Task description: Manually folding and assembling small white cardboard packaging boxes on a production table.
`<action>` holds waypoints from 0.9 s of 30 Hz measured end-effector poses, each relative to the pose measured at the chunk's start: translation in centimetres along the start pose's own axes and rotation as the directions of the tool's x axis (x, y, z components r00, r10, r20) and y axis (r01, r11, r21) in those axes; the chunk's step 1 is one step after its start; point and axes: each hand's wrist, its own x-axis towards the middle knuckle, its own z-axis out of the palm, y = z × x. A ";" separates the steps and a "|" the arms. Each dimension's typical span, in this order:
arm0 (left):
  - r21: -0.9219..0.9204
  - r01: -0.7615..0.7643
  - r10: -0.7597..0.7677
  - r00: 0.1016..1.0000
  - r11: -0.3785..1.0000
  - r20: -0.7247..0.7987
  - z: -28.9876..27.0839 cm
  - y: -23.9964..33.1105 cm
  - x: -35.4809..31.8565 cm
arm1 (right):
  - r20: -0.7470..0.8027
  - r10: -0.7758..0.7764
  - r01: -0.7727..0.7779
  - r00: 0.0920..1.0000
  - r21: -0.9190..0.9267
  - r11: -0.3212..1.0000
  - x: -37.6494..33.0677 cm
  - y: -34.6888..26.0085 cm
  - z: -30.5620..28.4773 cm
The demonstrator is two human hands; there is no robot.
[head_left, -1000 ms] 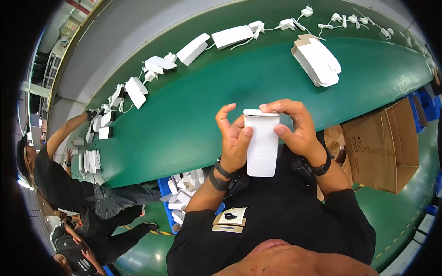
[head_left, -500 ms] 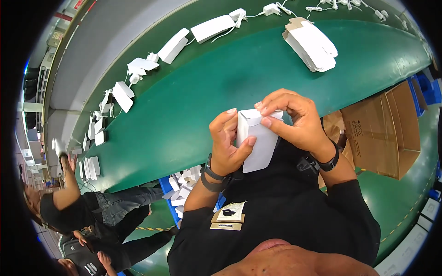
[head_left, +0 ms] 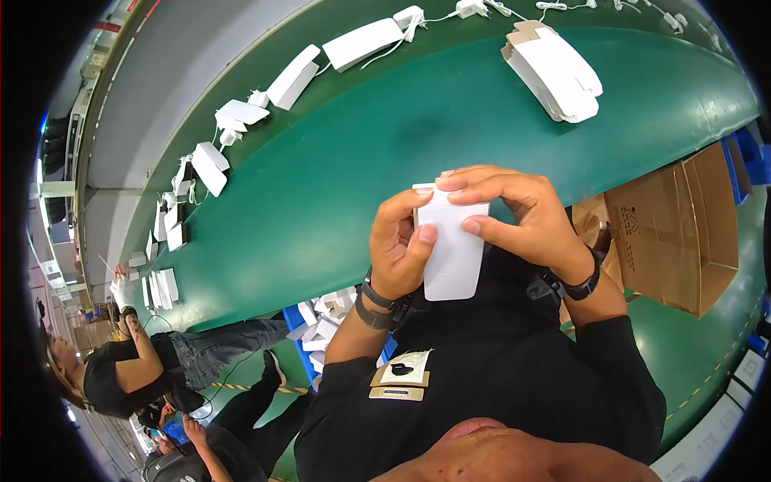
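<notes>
Between my two hands, in front of my chest, is a small white carton (head_left: 454,257), its broad face turned up toward me. My left hand (head_left: 399,245) grips its left side, thumb on the face and fingers behind. My right hand (head_left: 518,217) closes over the upper end, with fingertips along the top edge and the thumb on the face. The top edge is partly hidden by my fingers. On the green table beyond lies a stack of flattened white cartons (head_left: 554,72).
White boxes (head_left: 363,44) and chargers with cables (head_left: 409,18) line the far belt. Below the table edge stands a blue bin (head_left: 301,341) of small white boxes. An open brown cardboard box (head_left: 666,233) is at right. Two co-workers (head_left: 132,365) are at left.
The carton has tilted so its broad face now shows more and its top end less. My right fingers have slid left along the top edge. A co-worker's arm at left has moved.
</notes>
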 end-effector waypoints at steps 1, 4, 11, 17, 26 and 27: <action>0.001 0.003 -0.003 1.000 1.000 0.002 0.1 -0.3 0.4 | -0.009 -0.018 0.018 1.000 0.002 1.000 0.0 0.4 -0.1; 0.099 -0.073 0.068 0.996 0.992 0.059 0.6 -1.6 2.0 | -0.029 -0.022 0.021 0.999 -0.015 1.000 0.1 1.9 -1.3; 0.076 0.127 -0.117 0.985 0.989 -0.127 1.0 -5.4 10.6 | -0.206 -0.312 -0.013 0.927 -0.851 0.525 3.3 1.3 -9.9; 0.346 0.113 0.016 0.937 0.931 -0.348 -0.8 -14.0 25.4 | -0.316 -0.215 -0.319 0.924 -0.948 0.021 2.9 4.9 -18.0; 0.673 0.239 0.108 0.897 0.700 -0.430 -2.2 -17.2 36.2 | -0.293 -0.255 -0.256 0.921 -0.952 0.167 2.6 4.6 -19.9; 0.649 0.281 0.068 0.886 0.707 -0.458 -2.3 -16.9 36.1 | -0.282 -0.247 -0.245 0.927 -0.954 0.171 2.5 4.7 -20.0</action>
